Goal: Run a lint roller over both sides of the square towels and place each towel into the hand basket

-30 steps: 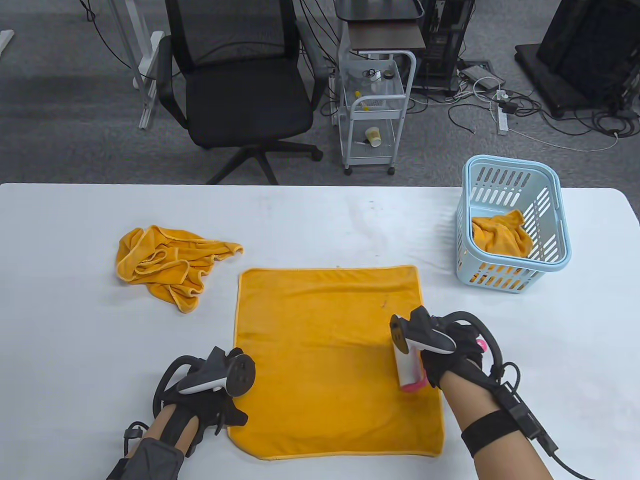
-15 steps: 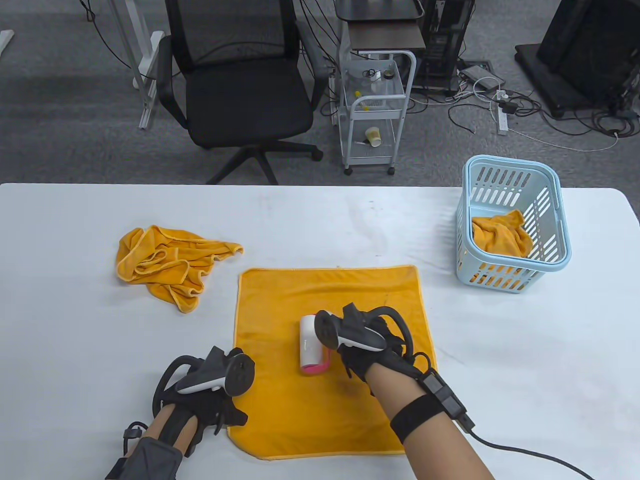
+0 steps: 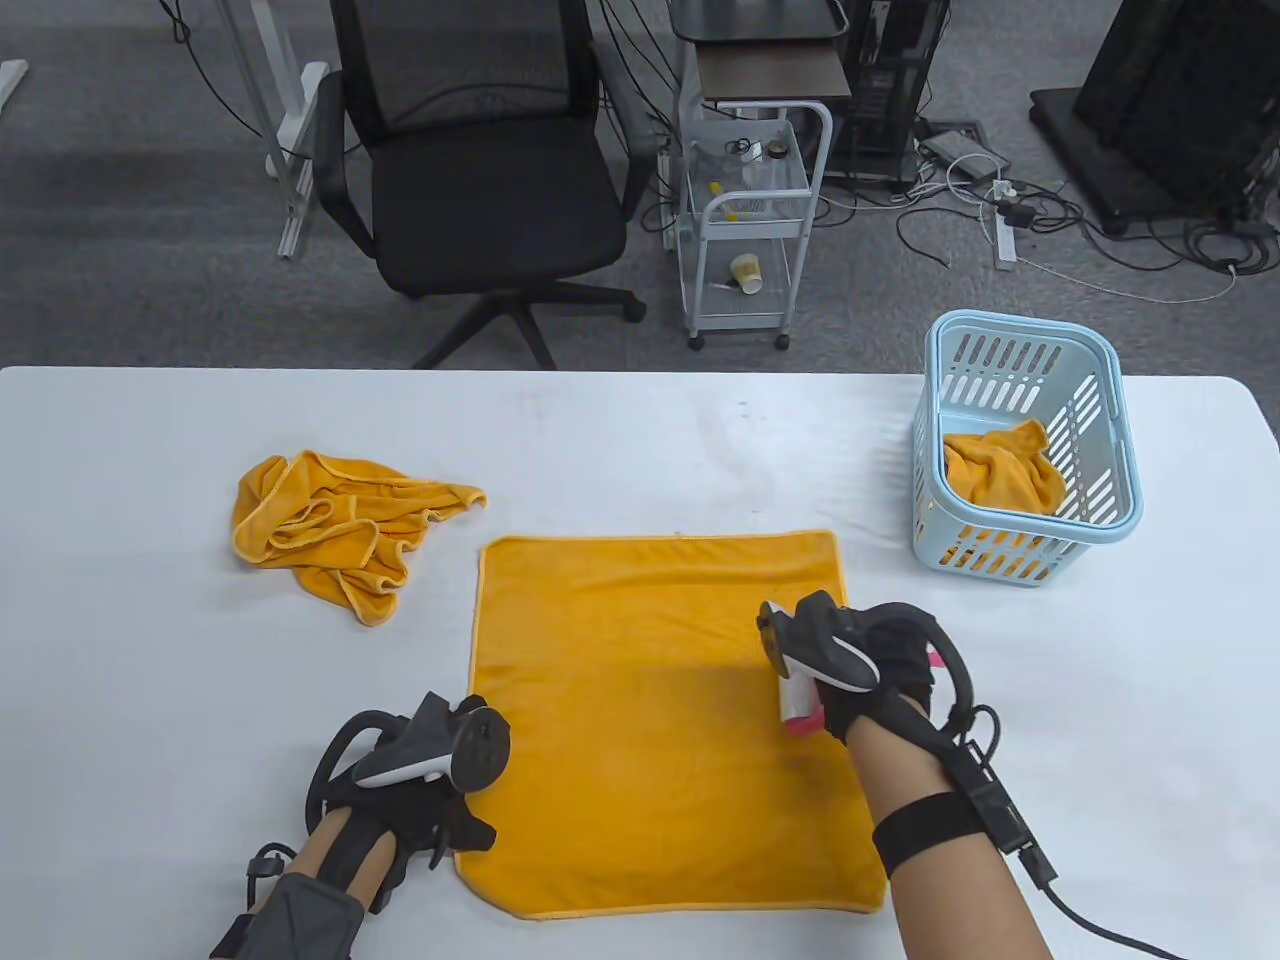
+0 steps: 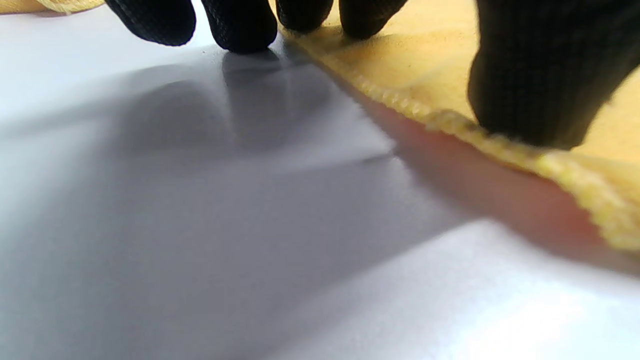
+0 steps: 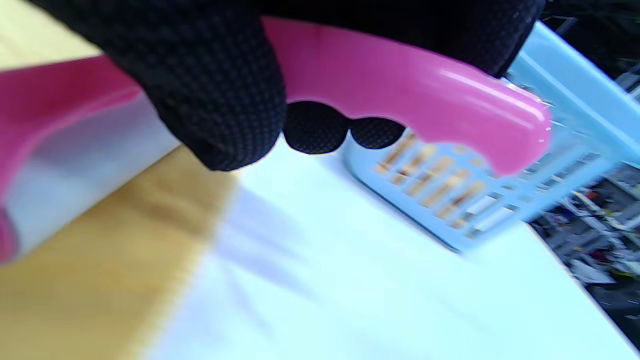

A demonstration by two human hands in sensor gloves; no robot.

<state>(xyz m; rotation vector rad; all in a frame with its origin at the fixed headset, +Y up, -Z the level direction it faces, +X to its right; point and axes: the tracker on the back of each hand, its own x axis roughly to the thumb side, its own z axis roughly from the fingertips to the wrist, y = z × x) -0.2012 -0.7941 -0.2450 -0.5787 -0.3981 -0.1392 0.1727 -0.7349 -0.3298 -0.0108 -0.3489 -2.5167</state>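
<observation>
A square orange towel (image 3: 650, 720) lies flat on the white table (image 3: 150, 650). My right hand (image 3: 880, 680) grips the pink handle (image 5: 400, 85) of the lint roller (image 3: 798, 705), whose white roll rests on the towel near its right edge. My left hand (image 3: 440, 810) presses straight fingers (image 4: 540, 85) on the towel's near left edge (image 4: 450, 120). A crumpled orange towel (image 3: 335, 530) lies at the left. Another orange towel (image 3: 1000, 470) sits inside the light blue hand basket (image 3: 1120, 520) at the right.
Behind the table stand a black office chair (image 3: 480, 170), a small white cart (image 3: 750, 220) and cables on the floor. The basket (image 5: 565, 120) shows close behind the roller handle in the right wrist view.
The right hand rolled the lint roller left to the towel's middle, then back right; it now sits near the right edge, slightly farther up than a second ago. The left hand stayed put.
</observation>
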